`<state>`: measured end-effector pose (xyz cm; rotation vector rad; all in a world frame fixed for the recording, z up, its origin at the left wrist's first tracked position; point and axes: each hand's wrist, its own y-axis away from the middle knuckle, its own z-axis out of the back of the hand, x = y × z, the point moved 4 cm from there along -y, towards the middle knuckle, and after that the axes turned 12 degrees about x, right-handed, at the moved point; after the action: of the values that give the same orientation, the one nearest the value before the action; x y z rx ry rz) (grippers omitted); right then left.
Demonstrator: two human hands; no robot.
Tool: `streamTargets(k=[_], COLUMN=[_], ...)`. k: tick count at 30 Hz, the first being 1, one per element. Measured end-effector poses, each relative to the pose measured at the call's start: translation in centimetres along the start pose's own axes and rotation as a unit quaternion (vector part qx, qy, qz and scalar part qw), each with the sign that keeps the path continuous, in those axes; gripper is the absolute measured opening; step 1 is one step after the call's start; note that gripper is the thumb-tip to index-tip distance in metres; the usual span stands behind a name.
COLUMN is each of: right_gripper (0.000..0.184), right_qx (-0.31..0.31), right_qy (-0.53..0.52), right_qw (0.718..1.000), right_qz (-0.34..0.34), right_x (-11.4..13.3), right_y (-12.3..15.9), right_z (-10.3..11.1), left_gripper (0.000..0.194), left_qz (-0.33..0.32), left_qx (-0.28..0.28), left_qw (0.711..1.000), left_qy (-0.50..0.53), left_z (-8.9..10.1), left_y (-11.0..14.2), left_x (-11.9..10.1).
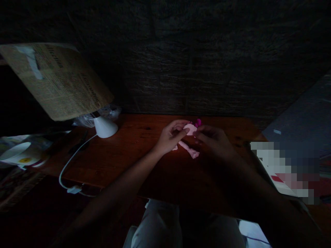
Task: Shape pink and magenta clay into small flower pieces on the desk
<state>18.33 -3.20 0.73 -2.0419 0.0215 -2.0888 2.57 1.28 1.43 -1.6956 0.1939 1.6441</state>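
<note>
Above the wooden table, my left hand (172, 135) and my right hand (214, 139) pinch a pale pink, flat, rounded piece (190, 130) from both sides. My left thumb presses on its face. Dark shadow covers much of my right hand. A bright magenta bit (198, 123) shows just behind the pale piece; whether it is joined to it I cannot tell. On the table under my hands lies a crumpled pink strip (190, 150), flared at its near end. A smaller pink scrap (175, 147) sits beside my left wrist.
The wooden table (116, 162) backs onto a dark textured wall (168, 69). At the left stands a lamp with a white base (104, 126) and print-covered shade (62, 81); its white cord (64, 165) hangs over the front edge. A white cup-like container (20, 155) is far left.
</note>
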Motion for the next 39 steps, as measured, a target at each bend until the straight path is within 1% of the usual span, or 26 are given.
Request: streamTargets(k=[4, 8, 12, 15, 18, 21, 24, 27, 31, 35, 39], right_gripper=[0.025, 0.03, 0.035, 0.035, 0.031, 0.032, 0.033, 0.036, 0.039, 0.031, 0.03], right_qx=[-0.012, -0.033, -0.032, -0.02, -0.006, 0.007, 0.018, 0.016, 0.02, 0.013, 0.019], right_qy=[0.013, 0.022, 0.051, 0.097, 0.127, 0.119, 0.085, 0.039, 0.008, 0.011, 0.035], right_qw=[1.0, 0.999, 0.998, 0.994, 0.99, 0.99, 0.995, 0.999, 1.0, 1.0, 0.998], right_qz=[0.002, 0.011, 0.012, 0.037, 0.067, 0.072, 0.051, 0.02, -0.013, 0.013, 0.041], right_x=[0.2, 0.5, 0.4, 0.5, 0.9, 1.1, 0.8, 0.3, 0.0, 0.4, 0.7], right_y=[0.1, 0.1, 0.0, 0.1, 0.3, 0.3, 0.2, 0.1, 0.1, 0.2, 0.4], right_z=[0.0, -0.1, 0.0, 0.0, -0.3, -0.6, -0.8, -0.8, -0.8, -1.0, -1.5], left_gripper=[0.015, 0.009, 0.012, 0.017, 0.025, 0.032, 0.034, 0.034, 0.031, 0.027, 0.031], left_qz=[0.025, 0.065, 0.094, 0.107, 0.089, 0.066, 0.052, 0.047, 0.03, 0.031, 0.048], left_qx=[0.015, 0.023, 0.033, 0.046, 0.071, 0.098, 0.106, 0.108, 0.075, 0.08, 0.088], left_qw=[1.0, 0.997, 0.995, 0.993, 0.993, 0.993, 0.993, 0.992, 0.995, 0.994, 0.995], left_qy=[0.004, 0.02, 0.03, 0.023, 0.005, -0.003, -0.019, -0.04, -0.063, -0.073, -0.029], left_z=[-0.1, -0.2, -0.4, -0.5, -0.7, -1.0, -1.1, -1.1, -0.7, -0.7, -1.0], left_y=[0.1, 0.2, 0.2, 0.3, 0.4, 0.5, 0.5, 0.6, 0.5, 0.5, 0.6], left_x=[-0.1, 0.1, 0.3, 0.6, 0.8, 0.9, 0.7, 0.5, 0.3, 0.2, -0.1])
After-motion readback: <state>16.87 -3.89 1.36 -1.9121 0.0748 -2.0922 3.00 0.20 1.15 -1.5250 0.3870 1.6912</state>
